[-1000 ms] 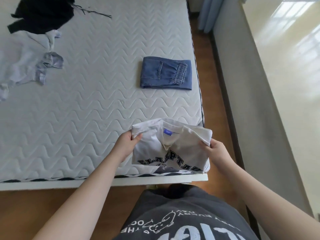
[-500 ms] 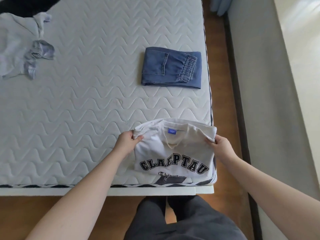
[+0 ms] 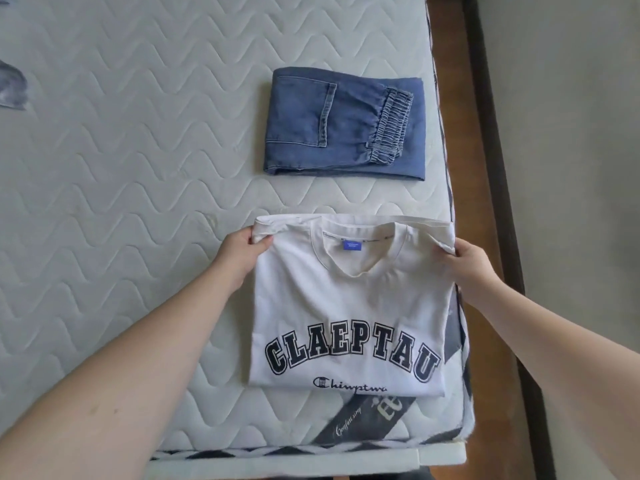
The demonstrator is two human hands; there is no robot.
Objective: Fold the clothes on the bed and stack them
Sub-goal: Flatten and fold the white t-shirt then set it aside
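A folded white T-shirt (image 3: 349, 306) with dark block letters lies flat on the mattress (image 3: 121, 168) near its front right corner. My left hand (image 3: 240, 251) pinches the shirt's top left corner. My right hand (image 3: 472, 261) grips its top right edge. Just beyond the shirt, a folded pair of blue jeans (image 3: 346, 123) rests on the mattress, apart from it.
A bit of a grey garment (image 3: 12, 86) shows at the far left edge. The mattress's right edge (image 3: 446, 168) drops to a wooden floor strip (image 3: 485, 133) and a grey surface beyond. The front edge runs just below the shirt.
The shirt went from held up and bunched to laid flat with its print fully showing. The view moved closer; the dark and grey clothes at far left are mostly out of frame.
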